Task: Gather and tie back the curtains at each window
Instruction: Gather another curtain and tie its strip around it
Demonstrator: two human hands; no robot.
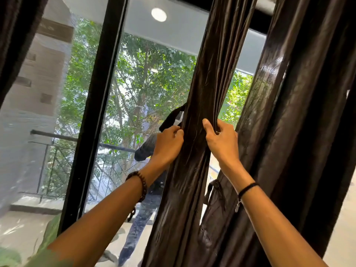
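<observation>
left hand (169, 143) and right hand (221, 141) (both raised), fingers (177, 131) curled, gripping.

Dark brown, sheened curtain (194, 170); black window frame (96, 105); brown beaded bracelet (141, 182); black wristband (247, 187); green tree foliage (138, 60); white ceiling light (159, 14).

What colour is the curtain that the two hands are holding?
The curtain is a dark, shiny brown with no printed pattern. The head view, the only one here, shows it.
</observation>
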